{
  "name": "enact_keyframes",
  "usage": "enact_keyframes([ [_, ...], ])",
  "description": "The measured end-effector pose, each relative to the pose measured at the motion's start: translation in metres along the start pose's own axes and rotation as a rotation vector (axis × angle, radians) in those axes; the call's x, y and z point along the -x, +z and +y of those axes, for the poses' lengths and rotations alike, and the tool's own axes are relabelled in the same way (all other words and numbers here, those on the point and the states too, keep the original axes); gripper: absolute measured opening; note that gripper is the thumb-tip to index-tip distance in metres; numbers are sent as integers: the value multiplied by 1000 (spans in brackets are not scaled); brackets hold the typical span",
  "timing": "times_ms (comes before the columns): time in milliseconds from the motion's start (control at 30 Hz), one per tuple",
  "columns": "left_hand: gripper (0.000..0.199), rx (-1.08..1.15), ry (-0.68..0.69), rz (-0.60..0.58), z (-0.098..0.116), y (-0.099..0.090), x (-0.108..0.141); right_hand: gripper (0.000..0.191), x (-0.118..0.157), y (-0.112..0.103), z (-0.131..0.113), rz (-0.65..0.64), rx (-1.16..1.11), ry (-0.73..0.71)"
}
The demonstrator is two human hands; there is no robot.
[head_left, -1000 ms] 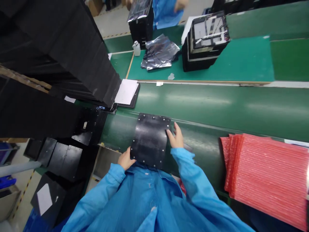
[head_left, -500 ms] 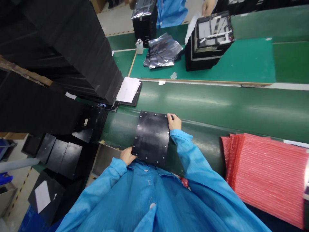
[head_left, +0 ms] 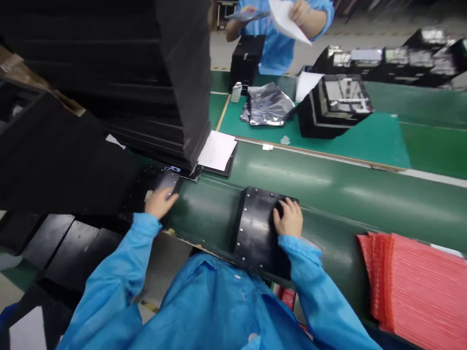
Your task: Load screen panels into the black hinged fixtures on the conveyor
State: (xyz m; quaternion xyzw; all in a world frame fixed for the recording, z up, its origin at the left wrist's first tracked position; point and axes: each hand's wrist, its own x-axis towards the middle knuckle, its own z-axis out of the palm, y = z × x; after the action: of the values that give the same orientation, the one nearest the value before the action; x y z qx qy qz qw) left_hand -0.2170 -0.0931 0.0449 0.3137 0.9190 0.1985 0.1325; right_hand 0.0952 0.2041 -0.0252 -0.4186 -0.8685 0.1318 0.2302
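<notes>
A black box with silver rivets along its edges [head_left: 257,228] lies on the green surface in front of me. My right hand [head_left: 290,218] rests on its right side with the fingers spread over the top. To the left, my left hand [head_left: 160,201] reaches to another dark riveted panel [head_left: 168,181] among the black boxes, its fingers apart and touching or just above that surface. Part of this panel is hidden under the hand.
Tall black stacks [head_left: 186,87] rise at the left. Papers [head_left: 218,149] lie on a black tray. Red bubble-wrap bags [head_left: 423,287] are piled at the right. Across the bench, a co-worker holds a white sheet [head_left: 286,20] near silvery bags [head_left: 272,104] and a black block [head_left: 335,107].
My left hand has left the riveted box and moved left to the dark panel. My right hand has shifted onto the box top. The view has swung left.
</notes>
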Motion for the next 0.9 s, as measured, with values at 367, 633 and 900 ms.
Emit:
enact_keyframes([
  [367, 80, 439, -538, 235, -120, 34, 66, 56, 73, 120, -256, -914, -497, 165],
  [633, 68, 994, -489, 20, -70, 49, 69, 39, 68, 58, -227, -692, -528, 246],
  [900, 77, 1124, -199, -348, 98, 105, 46, 46, 96, -45, -71, -301, -687, 512],
])
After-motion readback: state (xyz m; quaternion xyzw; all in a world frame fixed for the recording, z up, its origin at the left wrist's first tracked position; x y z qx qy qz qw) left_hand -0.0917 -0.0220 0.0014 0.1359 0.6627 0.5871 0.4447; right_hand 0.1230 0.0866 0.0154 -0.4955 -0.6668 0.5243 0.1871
